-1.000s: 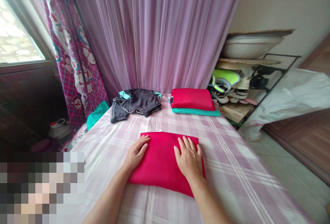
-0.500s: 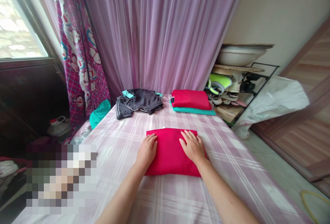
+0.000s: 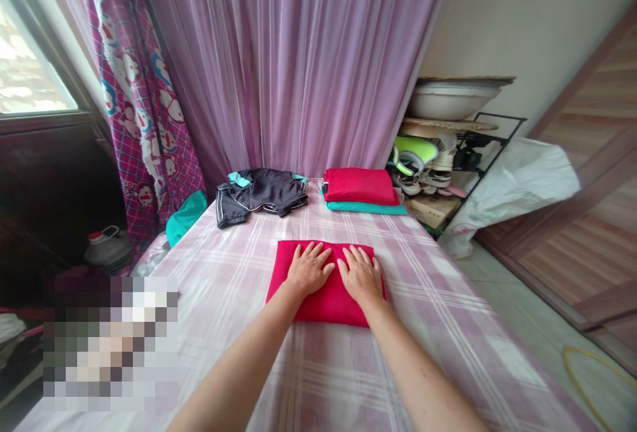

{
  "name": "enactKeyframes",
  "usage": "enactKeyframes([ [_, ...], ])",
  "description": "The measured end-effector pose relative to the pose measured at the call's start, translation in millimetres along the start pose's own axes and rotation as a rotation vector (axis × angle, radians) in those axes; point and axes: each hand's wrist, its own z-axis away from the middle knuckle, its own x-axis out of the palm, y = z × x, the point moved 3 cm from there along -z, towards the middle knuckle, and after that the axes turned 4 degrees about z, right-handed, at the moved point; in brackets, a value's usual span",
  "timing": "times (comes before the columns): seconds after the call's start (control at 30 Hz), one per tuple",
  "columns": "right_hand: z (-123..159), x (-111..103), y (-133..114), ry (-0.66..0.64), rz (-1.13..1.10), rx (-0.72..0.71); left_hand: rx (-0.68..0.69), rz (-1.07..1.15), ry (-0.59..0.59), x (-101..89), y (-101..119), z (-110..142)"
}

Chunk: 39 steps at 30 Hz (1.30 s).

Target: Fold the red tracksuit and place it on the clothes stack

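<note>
A folded red cloth lies flat in the middle of the table covered with a pink checked cloth. My left hand rests flat on its centre with the fingers spread, open. Beside it, my right hand also presses flat on the right part of the red cloth, fingers stretched out. The two hands lie close together, nearly touching.
At the table's far end lie a crumpled black garment with teal trim and a stack of a folded red piece on a folded teal one. A purple curtain hangs behind. A rack of shoes stands at right.
Both hands have slid inward over the red cloth toward its centre, from its left and right parts to side by side. The camera view shifted slightly.
</note>
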Motion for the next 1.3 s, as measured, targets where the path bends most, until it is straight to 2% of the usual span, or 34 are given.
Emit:
enactKeyframes([
  [0.07,-3.7,-7.4,-4.7,-0.015,-0.014,0.006,0.003,-0.018,0.011,-0.7,0.6,0.8],
  [0.17,-9.4,-17.7,-13.6,0.043,-0.044,-0.018,0.006,-0.053,0.031,1.0,3.5,1.7],
  [0.27,-9.6,-13.3,-17.4,0.011,-0.052,-0.056,0.014,-0.059,0.052,2.8,4.1,1.1],
  [0.33,-6.1,-5.0,-12.8,-0.025,-0.045,-0.021,0.011,-0.04,0.079,2.5,1.3,0.2],
  [0.5,4.1,5.4,6.8,-0.004,-0.064,0.137,-0.072,-0.036,0.156,-2.8,-22.1,-0.9],
  [0.67,4.4,2.9,9.8,-0.021,-0.077,0.143,-0.201,-0.008,0.154,-12.9,-47.6,0.3],
  [0.73,4.0,1.6,8.6,-0.029,-0.076,0.145,-0.217,-0.008,0.143,-18.1,-45.0,2.8],
  [0.83,5.1,0.7,7.5,-0.029,-0.072,0.146,-0.188,-0.051,0.204,-23.6,-26.6,13.5],
  [0.97,7.1,-2.6,6.5,-0.02,-0.056,0.14,-0.108,-0.043,0.244,-13.3,-1.7,36.3],
  [1.1,-0.5,-18.9,-0.8,-0.031,-0.025,0.093,-0.095,-0.025,0.21,0.4,0.3,47.7],
  [1.2,-12.2,-33.6,-9.0,0.057,-0.038,0.04,-0.087,-0.03,0.214,1.4,-2.1,46.8],
  [1.27,-17.9,-33.5,-10.5,0.086,-0.055,0.03,-0.084,-0.028,0.221,0.5,-2.2,45.6],
  [1.3,-19.3,-28.8,-9.0,0.057,-0.061,0.044,-0.086,-0.025,0.225,0.4,-2.2,45.4],
])
